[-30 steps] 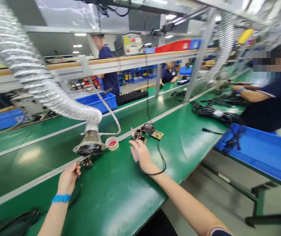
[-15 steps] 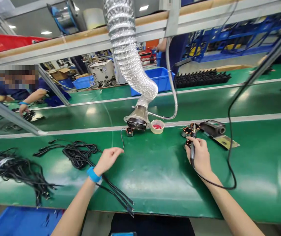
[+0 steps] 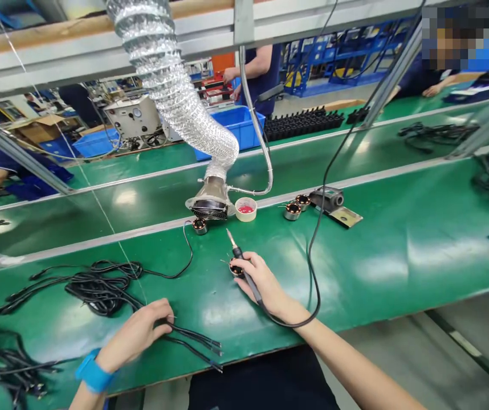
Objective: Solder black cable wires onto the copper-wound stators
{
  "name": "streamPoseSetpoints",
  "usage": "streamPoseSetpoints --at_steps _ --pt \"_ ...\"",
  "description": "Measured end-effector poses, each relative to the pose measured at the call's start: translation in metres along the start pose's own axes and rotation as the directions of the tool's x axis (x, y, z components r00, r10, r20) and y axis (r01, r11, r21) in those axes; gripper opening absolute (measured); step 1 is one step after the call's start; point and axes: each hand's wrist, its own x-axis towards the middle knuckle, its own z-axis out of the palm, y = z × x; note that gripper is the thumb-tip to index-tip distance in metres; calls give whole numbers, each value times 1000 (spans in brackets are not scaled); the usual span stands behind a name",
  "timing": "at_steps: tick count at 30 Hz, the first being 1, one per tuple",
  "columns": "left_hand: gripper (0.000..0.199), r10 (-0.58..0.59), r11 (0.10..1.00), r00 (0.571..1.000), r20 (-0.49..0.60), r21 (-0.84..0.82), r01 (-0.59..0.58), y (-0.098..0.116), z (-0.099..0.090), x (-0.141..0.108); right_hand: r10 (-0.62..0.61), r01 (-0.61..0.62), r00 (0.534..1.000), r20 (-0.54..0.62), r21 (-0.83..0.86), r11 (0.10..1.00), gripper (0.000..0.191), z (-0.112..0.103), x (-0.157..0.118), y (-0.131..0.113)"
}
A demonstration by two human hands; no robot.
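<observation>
My right hand [image 3: 264,285] holds a soldering iron [image 3: 244,267], tip pointing up and left, together with a small copper-wound ring part [image 3: 236,267]. At the lower left my left hand [image 3: 142,330] is closed at the black cables [image 3: 193,336], fingers curled near their ends; a thin wire end shows at its fingertips. A similar ring part [image 3: 199,226] with a black lead sits under the fume hood [image 3: 210,199]. Two more rings [image 3: 292,211] lie beside the iron stand [image 3: 327,199]. Between hood and stand is a round tub [image 3: 245,209] with red contents.
A silver duct [image 3: 184,97] hangs down to the hood. The iron's cord [image 3: 313,256] loops right of my right hand. Coiled cables [image 3: 99,287] and another bundle [image 3: 5,364] lie left. Other people work beyond the green bench [image 3: 398,245].
My right hand has moved left from the iron stand, bringing the iron and one ring part. My left hand has come down to the cable ends. The view has shifted to the right.
</observation>
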Motion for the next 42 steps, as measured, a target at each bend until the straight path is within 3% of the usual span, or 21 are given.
streamPoseSetpoints --at_steps 3,7,11,16,23,28,35,38,42 --pt "16 50 994 991 -123 -87 -61 -1 -8 8 57 -65 994 -95 -80 995 51 5 -3 -3" --pt "20 93 988 936 -340 -85 -129 2 -16 34 137 -156 972 -191 -93 983 52 11 -1 -5" --pt "16 169 985 942 -290 68 -155 7 -12 60 152 -159 971 -187 -25 987 45 16 5 -4" --pt "17 182 977 959 -216 146 -152 8 -5 66 105 -94 987 -124 94 991 46 13 11 -1" --pt "19 122 985 907 -404 160 -62 5 8 64 100 -84 983 -156 108 991 42 22 16 9" --pt "26 135 973 895 -425 230 -37 12 14 55 109 -91 980 -165 113 989 40 26 20 10" --pt "23 179 982 943 -281 103 -156 28 14 62 103 -80 981 -164 139 987 44 26 24 10" --pt "22 137 989 934 -330 -13 -150 38 5 76 98 -73 980 -171 149 986 46 27 21 12" --pt "29 135 973 871 -472 -103 -207 59 -2 113 96 -66 980 -174 174 983 43 28 19 13"
